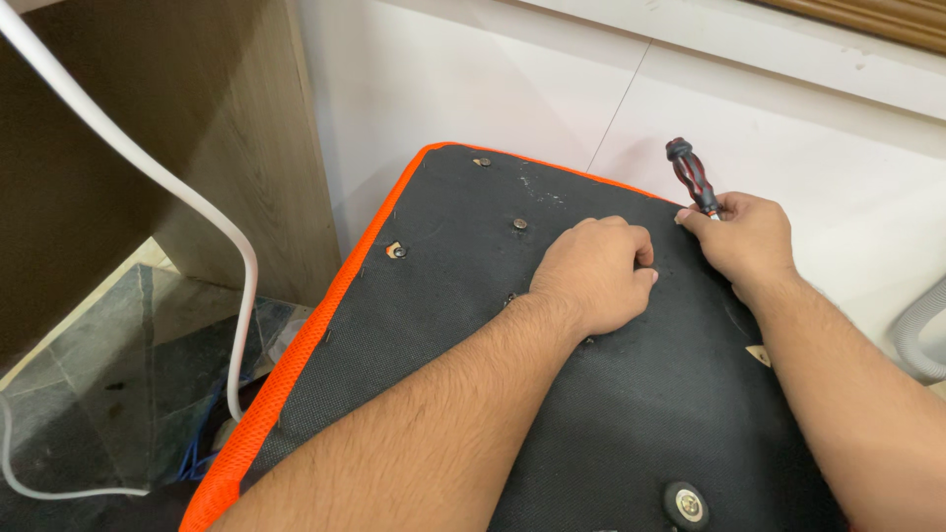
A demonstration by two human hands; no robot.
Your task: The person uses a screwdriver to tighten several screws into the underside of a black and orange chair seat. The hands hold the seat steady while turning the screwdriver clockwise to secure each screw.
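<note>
An upturned chair seat (pixel 463 325) lies before me, its black fabric underside rimmed in orange mesh. My left hand (pixel 591 271) rests on the middle of it, fingers curled shut around something small I cannot make out. My right hand (pixel 744 236) sits at the seat's far right edge and grips a screwdriver with a black and red handle (pixel 690 175), the handle pointing up and away. Screw heads (pixel 519 224) and a metal insert (pixel 395 250) dot the fabric.
A wooden cabinet side (pixel 236 138) stands at the left, with a white cable (pixel 177 187) running down past it to a dark tiled floor. White floor tiles lie beyond the seat. A grey hose (pixel 921 335) curves at the right edge. A round black fitting (pixel 686 504) sits near the seat's front.
</note>
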